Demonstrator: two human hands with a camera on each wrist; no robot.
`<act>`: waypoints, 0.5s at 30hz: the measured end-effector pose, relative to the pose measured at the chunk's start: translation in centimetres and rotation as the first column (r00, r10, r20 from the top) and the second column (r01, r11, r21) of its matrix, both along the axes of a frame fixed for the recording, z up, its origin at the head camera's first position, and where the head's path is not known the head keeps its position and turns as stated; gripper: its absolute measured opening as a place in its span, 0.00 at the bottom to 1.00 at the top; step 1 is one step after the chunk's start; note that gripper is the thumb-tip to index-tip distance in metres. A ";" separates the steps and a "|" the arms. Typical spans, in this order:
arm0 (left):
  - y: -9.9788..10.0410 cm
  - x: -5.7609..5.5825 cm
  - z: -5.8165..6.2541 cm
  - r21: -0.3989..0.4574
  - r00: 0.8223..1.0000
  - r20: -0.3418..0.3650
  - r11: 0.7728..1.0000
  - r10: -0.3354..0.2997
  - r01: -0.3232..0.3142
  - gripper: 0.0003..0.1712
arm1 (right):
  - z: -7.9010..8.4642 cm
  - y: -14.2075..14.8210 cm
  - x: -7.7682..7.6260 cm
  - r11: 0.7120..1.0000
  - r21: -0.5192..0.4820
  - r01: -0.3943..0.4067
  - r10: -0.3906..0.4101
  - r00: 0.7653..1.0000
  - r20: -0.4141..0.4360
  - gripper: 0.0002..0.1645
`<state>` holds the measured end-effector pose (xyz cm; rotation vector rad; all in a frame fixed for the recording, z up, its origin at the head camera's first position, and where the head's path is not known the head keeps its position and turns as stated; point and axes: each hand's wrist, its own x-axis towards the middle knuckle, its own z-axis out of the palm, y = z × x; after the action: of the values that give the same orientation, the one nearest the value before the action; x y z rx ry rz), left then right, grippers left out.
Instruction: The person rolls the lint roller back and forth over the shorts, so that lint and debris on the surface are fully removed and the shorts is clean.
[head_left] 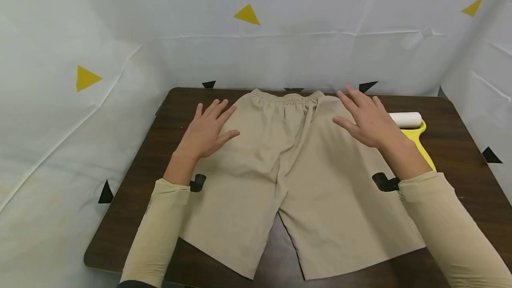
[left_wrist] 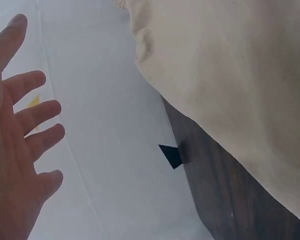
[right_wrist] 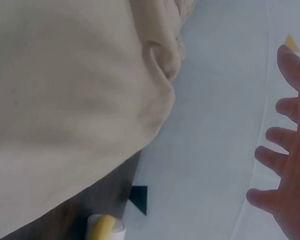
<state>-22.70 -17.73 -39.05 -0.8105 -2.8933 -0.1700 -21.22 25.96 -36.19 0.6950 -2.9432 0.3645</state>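
Observation:
Beige shorts [head_left: 248, 190] lie spread on the dark wooden table, gathered elastic waistband at the far edge and both legs toward me. My left hand [head_left: 209, 129] hovers over the left side of the shorts, fingers spread and holding nothing. Over the upper right side is my right hand [head_left: 369, 118], its fingers also spread with nothing in them. In the left wrist view the left hand [left_wrist: 20, 130] appears apart from the fabric [left_wrist: 230, 75]. The right wrist view likewise shows the right hand [right_wrist: 287, 150] away from the shorts [right_wrist: 80, 110].
A lint roller with a white roll [head_left: 406, 119] and yellow handle [head_left: 424, 148] lies right of the shorts, partly behind the right hand. White sheeting [head_left: 304, 57] with yellow and black triangles surrounds the table [head_left: 140, 181] at the back and sides.

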 end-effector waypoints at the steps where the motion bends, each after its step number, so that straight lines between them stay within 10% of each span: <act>1: -0.2 0.0 -0.1 0.005 1.000 -0.001 1.000 0.002 -0.002 0.42 | -0.1 0.2 0.1 1.000 -0.002 0.002 -0.002 1.000 -0.001 0.42; 15: -6.3 4.0 -2.1 0.074 0.983 0.138 0.989 0.119 -0.130 0.42 | -2.0 6.4 3.1 0.963 0.031 0.266 -0.268 0.955 0.130 0.45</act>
<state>-18.71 -24.04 -41.18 -0.6247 -3.0270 -0.3410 -18.09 32.38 -38.20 0.2747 -3.1119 0.3791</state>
